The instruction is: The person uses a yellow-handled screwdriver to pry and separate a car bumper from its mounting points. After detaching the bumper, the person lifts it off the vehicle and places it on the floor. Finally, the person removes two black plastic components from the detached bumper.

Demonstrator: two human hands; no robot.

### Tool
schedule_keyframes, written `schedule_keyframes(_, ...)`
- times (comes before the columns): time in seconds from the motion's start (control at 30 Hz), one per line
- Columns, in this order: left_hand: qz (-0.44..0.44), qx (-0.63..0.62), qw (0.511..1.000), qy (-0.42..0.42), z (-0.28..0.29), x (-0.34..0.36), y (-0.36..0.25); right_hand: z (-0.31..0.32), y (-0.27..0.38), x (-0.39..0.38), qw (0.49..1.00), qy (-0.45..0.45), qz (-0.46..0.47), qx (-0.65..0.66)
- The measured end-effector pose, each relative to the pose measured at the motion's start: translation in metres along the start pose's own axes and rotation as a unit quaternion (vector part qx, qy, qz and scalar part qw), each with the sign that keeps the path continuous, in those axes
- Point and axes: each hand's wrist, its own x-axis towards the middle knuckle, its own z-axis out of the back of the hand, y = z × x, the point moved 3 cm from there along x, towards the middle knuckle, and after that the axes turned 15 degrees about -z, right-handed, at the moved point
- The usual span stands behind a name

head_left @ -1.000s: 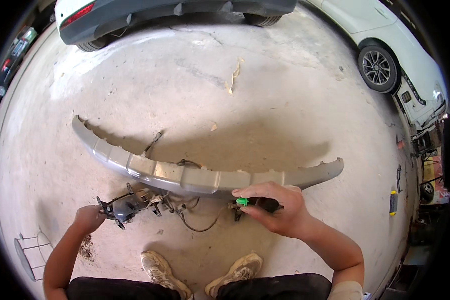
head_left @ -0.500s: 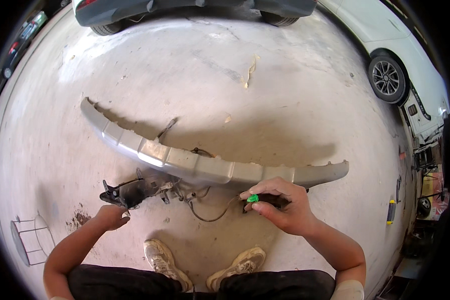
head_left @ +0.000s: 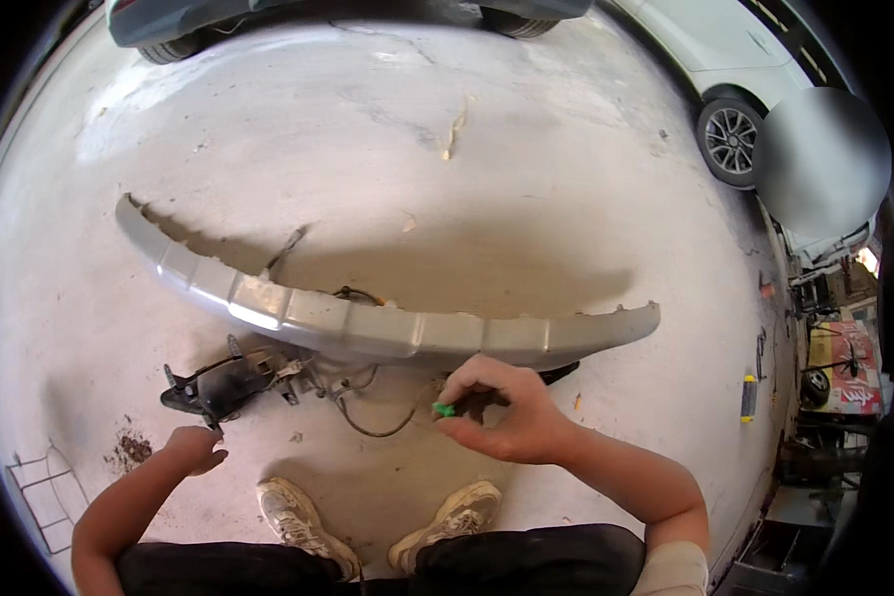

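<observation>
My right hand pinches a small green plastic clip between thumb and fingertips, just in front of the bumper trim. This long silver-grey bumper trim lies curved across the floor. My left hand is closed, close by the lower end of a black lamp-like housing with brackets; whatever its fingers grip is hidden. A thin wiring cable loops from beside the housing toward my right hand. Behind that hand, a dark piece shows under the trim.
A dark car stands at the far side, a white car at the far right. A yellow-and-black tool lies on the right. At the lower left is a wire-framed stand; dirt is scattered near my left hand.
The whole view has shifted, so the trim and cars appear farther left. My right hand has turned the green clip and drawn slightly left relative to the trim. My left hand stays by the housing.
</observation>
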Motion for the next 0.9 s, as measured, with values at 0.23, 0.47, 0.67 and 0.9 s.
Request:
schedule_keyframes(0.23, -0.016, -0.001, 1.000, -0.016, 0.006, 0.010, -0.003, -0.005, -0.010, 0.000, 0.998, 0.044, -0.050, -0.020)
schedule_keyframes(0.47, -0.020, 0.016, 1.000, 0.001, -0.008, 0.010, 0.008, -0.014, -0.023, 0.007, 0.998, 0.024, -0.037, -0.049)
schedule_keyframes(0.67, -0.022, 0.003, 1.000, 0.006, -0.004, 0.010, 0.002, -0.020, -0.026, 0.009, 0.993, 0.032, -0.056, -0.103)
schedule_keyframes(0.9, -0.021, 0.004, 1.000, 0.009, -0.001, 0.014, 0.000, -0.023, -0.028, 0.013, 0.985, 0.036, -0.084, -0.145)
